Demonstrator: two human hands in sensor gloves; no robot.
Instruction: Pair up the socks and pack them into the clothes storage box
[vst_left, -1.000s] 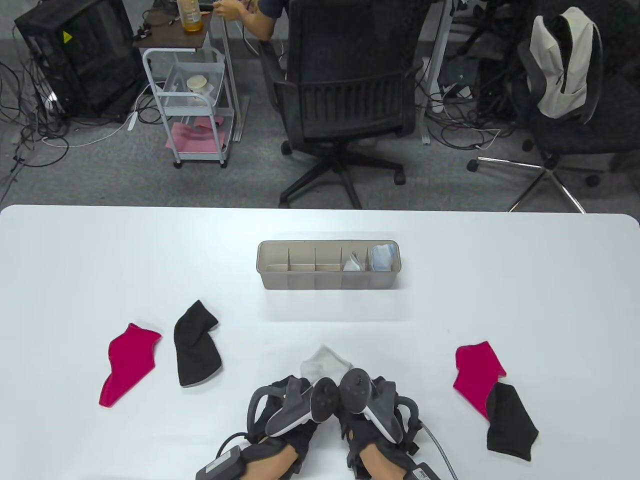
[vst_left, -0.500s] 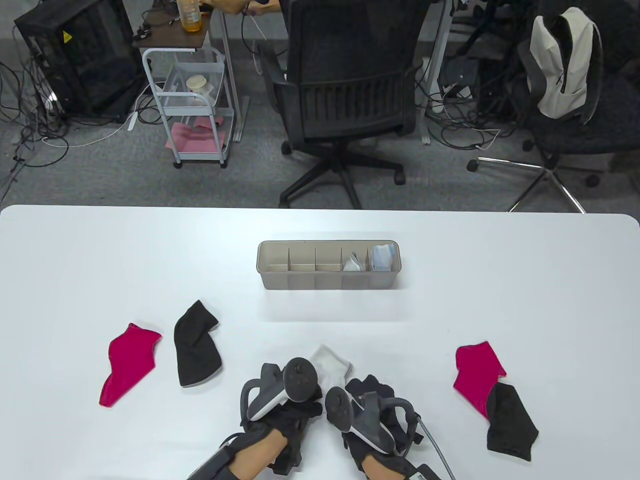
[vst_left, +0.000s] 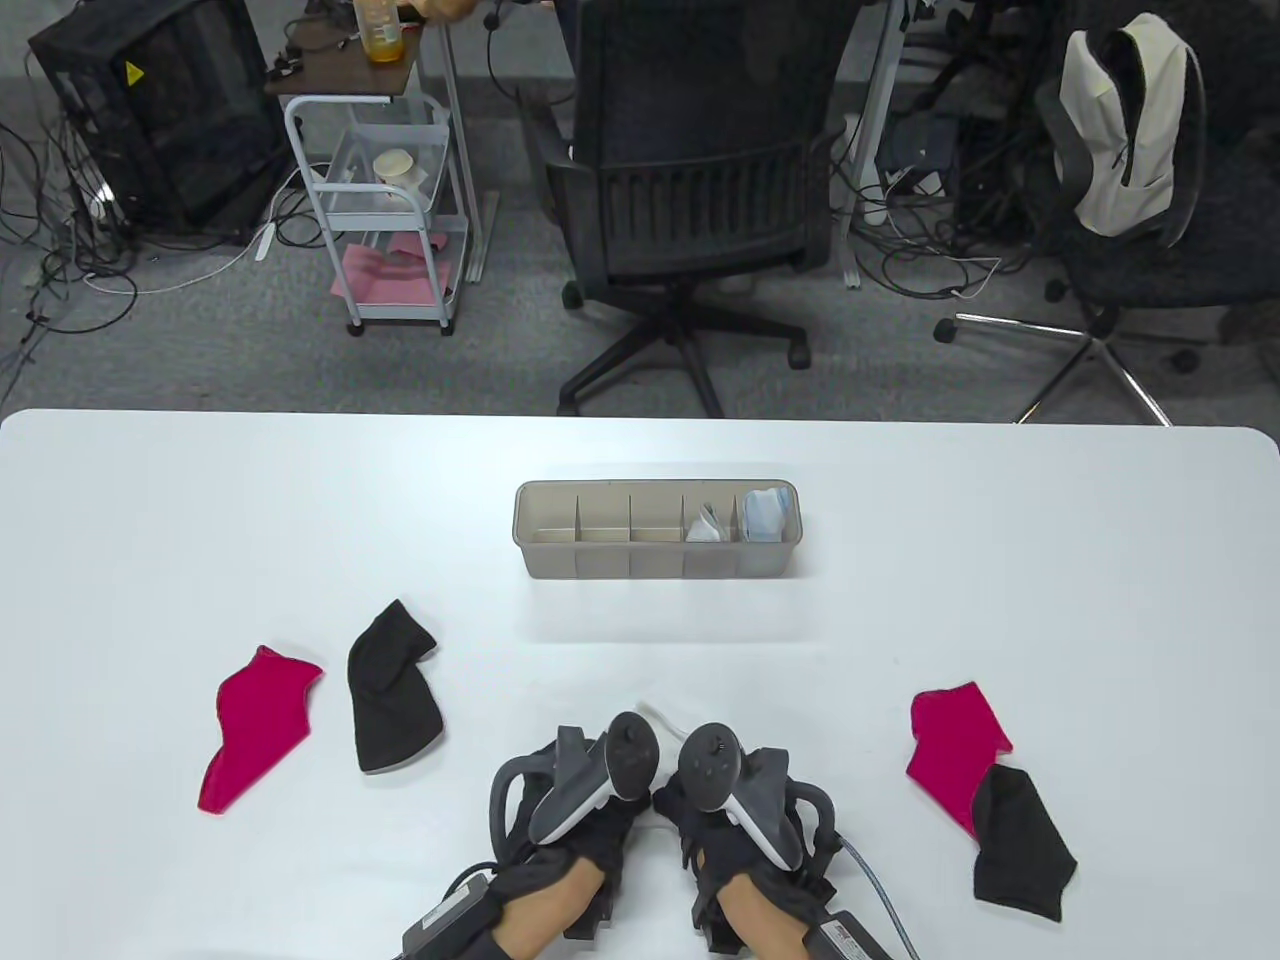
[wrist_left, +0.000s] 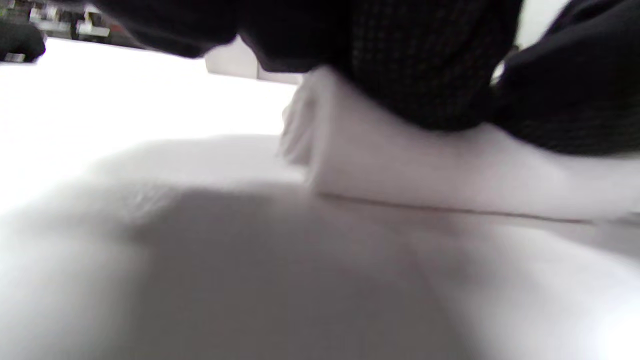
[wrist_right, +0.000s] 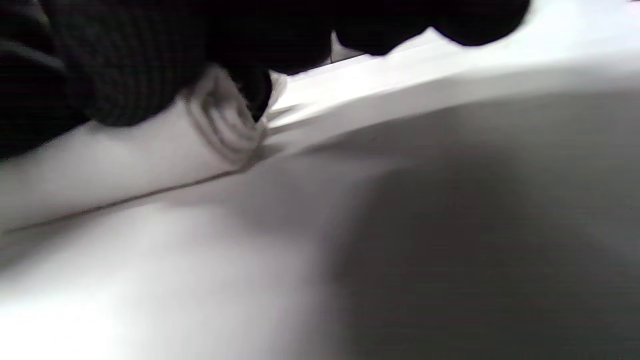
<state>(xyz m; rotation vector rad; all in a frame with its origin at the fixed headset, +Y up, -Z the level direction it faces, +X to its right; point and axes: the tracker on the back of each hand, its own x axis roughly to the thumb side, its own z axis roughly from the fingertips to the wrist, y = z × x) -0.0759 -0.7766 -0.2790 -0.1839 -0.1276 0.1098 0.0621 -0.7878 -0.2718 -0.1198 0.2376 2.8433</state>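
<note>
Where both hands (vst_left: 655, 800) meet at the bottom middle, their fingers curl over a white sock roll (wrist_left: 400, 165), soft and tightly wound.

An office: beyond the white rectangular surface (vst_left: 640, 480) lies grey carpet with two black mesh swivel chairs (vst_left: 690, 190), tangled cables (vst_left: 60, 260), a black computer tower (vst_left: 150, 120), a white wire trolley (vst_left: 385, 210) and a cream backpack (vst_left: 1125, 130).
</note>
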